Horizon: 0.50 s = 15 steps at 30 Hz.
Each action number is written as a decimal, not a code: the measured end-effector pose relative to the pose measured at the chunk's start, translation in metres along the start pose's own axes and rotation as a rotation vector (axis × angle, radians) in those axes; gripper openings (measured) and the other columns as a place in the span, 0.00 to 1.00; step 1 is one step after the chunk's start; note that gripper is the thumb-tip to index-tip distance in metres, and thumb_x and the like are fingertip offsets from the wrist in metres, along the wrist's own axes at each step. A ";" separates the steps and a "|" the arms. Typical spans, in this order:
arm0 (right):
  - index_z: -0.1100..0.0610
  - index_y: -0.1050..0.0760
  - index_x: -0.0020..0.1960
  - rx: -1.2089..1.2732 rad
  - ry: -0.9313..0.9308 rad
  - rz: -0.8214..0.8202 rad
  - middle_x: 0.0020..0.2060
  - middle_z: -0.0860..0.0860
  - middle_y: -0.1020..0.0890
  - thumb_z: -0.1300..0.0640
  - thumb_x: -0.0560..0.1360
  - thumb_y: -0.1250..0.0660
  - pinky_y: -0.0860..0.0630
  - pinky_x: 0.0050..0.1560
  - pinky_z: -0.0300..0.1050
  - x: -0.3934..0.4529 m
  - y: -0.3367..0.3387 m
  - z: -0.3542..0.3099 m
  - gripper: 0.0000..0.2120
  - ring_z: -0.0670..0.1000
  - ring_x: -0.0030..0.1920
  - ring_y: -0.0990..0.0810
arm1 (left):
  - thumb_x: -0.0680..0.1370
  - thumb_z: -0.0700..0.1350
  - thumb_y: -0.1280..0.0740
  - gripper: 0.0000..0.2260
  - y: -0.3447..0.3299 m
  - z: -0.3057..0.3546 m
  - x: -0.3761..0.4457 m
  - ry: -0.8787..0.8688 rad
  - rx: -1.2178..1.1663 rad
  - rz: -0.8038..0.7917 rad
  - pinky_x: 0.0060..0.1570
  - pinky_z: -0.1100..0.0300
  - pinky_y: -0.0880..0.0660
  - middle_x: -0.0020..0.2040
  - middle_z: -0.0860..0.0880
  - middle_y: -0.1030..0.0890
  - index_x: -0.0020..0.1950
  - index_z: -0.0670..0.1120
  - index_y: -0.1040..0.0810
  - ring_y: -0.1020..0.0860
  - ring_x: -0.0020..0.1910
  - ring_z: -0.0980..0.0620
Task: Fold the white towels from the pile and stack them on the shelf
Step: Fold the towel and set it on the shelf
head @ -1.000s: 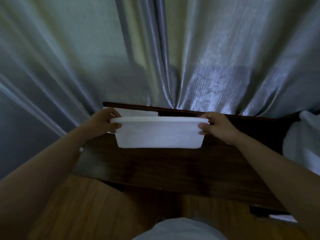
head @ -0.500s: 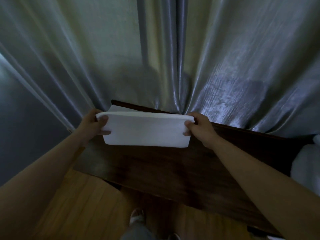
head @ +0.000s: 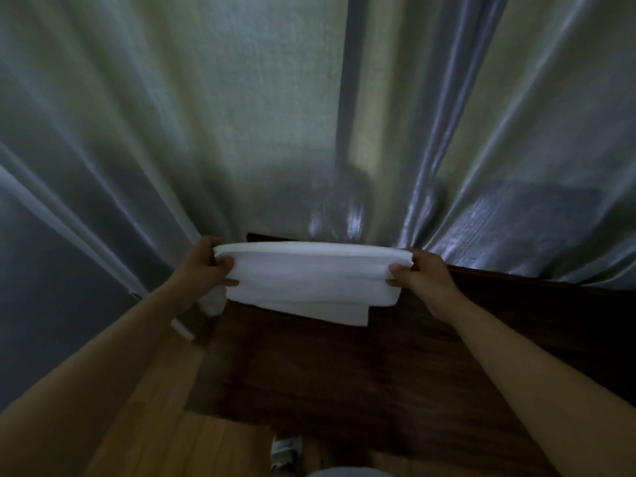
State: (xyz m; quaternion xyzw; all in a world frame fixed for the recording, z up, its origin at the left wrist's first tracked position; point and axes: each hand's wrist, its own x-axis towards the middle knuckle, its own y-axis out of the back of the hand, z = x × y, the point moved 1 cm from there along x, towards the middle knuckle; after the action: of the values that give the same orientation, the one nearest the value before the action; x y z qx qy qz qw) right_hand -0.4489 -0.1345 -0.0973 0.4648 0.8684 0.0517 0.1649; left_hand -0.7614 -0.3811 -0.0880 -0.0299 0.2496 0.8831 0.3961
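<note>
Gripping a folded white towel [head: 309, 280] by its two short ends, the left hand [head: 203, 270] and the right hand [head: 421, 282] hold it stretched level above the far edge of a dark wooden shelf [head: 344, 366]. Each hand has its thumb on the near face of the cloth and its fingers curled behind, so both are pinching the towel's upper fold. The towel is doubled over at the top, and a lower layer hangs past the rest on the side nearer the right hand, its corner dropping toward the shelf top. Whether that hanging layer touches the wood cannot be told.

No brand, label or writing can be read anywhere; the light is dim and the edges are soft. No container is in view.

Counted: one towel, two bare hands with their forearms, one shelf, one shoe. A small pale thing shows just beside the shelf's left end, under the left wrist, too blurred to name.

Behind the shelf hangs a shiny grey curtain [head: 241, 132] in long folds, touching or nearly touching the shelf's back edge. Below the shelf's near edge lies a light wooden floor [head: 165, 435], and on it, close to the shelf's front, the toe of a shoe [head: 286, 449] shows.
</note>
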 end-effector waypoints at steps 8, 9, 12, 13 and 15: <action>0.57 0.20 0.60 -0.051 0.007 0.029 0.52 0.55 0.15 0.57 0.81 0.32 0.18 0.54 0.56 -0.002 -0.022 -0.006 0.09 0.57 0.53 0.15 | 0.83 0.43 0.36 0.05 0.036 -0.003 0.026 -0.034 -0.077 -0.205 0.44 0.58 0.17 0.56 0.44 0.20 0.57 0.47 0.24 0.20 0.56 0.45; 0.54 0.20 0.60 -0.076 0.024 0.021 0.53 0.52 0.15 0.55 0.81 0.32 0.19 0.55 0.55 -0.003 -0.024 -0.007 0.09 0.53 0.53 0.16 | 0.84 0.44 0.38 0.06 0.038 -0.004 0.031 -0.070 -0.018 -0.187 0.47 0.57 0.17 0.57 0.44 0.21 0.60 0.47 0.25 0.20 0.56 0.46; 0.50 0.22 0.62 -0.158 0.068 0.032 0.54 0.46 0.16 0.52 0.82 0.34 0.22 0.55 0.46 -0.007 -0.033 -0.010 0.10 0.44 0.54 0.18 | 0.85 0.47 0.41 0.10 0.042 -0.011 0.041 -0.184 0.178 -0.140 0.52 0.53 0.22 0.56 0.44 0.23 0.64 0.46 0.29 0.23 0.56 0.47; 0.49 0.23 0.62 -0.166 0.074 0.050 0.54 0.45 0.17 0.52 0.82 0.35 0.23 0.53 0.43 -0.009 -0.037 -0.009 0.09 0.42 0.54 0.19 | 0.85 0.47 0.42 0.10 0.041 -0.014 0.042 -0.203 0.178 -0.128 0.53 0.51 0.22 0.56 0.43 0.23 0.64 0.46 0.30 0.23 0.55 0.47; 0.47 0.24 0.61 -0.150 0.072 0.092 0.53 0.41 0.18 0.53 0.83 0.35 0.25 0.50 0.38 -0.014 -0.048 -0.005 0.08 0.38 0.53 0.21 | 0.85 0.49 0.42 0.10 0.037 -0.024 0.041 -0.213 0.138 -0.098 0.53 0.48 0.22 0.55 0.45 0.23 0.64 0.47 0.30 0.23 0.55 0.47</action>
State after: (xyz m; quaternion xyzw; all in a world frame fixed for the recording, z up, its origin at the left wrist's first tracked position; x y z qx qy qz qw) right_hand -0.4812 -0.1724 -0.1009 0.4885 0.8452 0.1406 0.1654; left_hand -0.8194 -0.3844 -0.1038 0.0789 0.2644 0.8416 0.4643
